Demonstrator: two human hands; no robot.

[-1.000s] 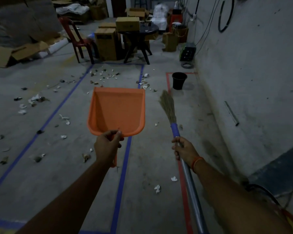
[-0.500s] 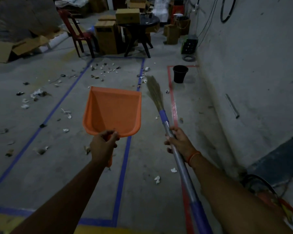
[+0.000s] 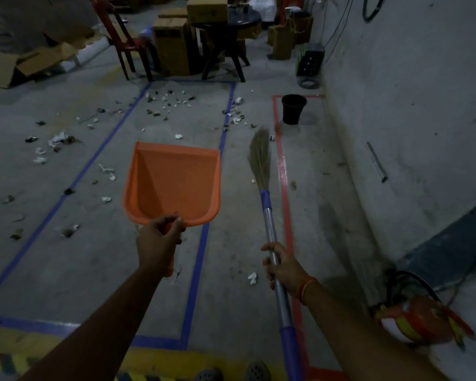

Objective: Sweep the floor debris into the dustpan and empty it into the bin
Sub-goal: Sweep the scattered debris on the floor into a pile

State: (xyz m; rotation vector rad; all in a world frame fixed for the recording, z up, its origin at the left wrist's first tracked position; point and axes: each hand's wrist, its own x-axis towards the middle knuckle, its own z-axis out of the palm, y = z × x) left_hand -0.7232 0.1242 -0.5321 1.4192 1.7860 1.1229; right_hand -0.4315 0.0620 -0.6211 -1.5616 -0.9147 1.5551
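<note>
My left hand (image 3: 158,242) grips the handle of an orange dustpan (image 3: 173,182), held above the floor with its mouth pointing away from me. My right hand (image 3: 282,266) grips the metal shaft of a broom (image 3: 268,215); its straw head (image 3: 260,158) points forward, near the red tape line. Scraps of debris (image 3: 168,101) lie scattered on the concrete ahead, with more debris (image 3: 57,141) to the left. A small black bin (image 3: 293,108) stands by the wall inside the red tape square.
Blue tape (image 3: 193,270) lines frame a floor rectangle. A red chair (image 3: 124,42), cardboard boxes (image 3: 173,48) and a black round table (image 3: 228,39) block the far end. The wall (image 3: 396,105) runs along the right, with a red object (image 3: 426,320) at its foot.
The view has dropped and pulled back, showing yellow floor marking and my feet. The broom head swung from left of the red line back toward it, and my right hand slid lower on the shaft.
</note>
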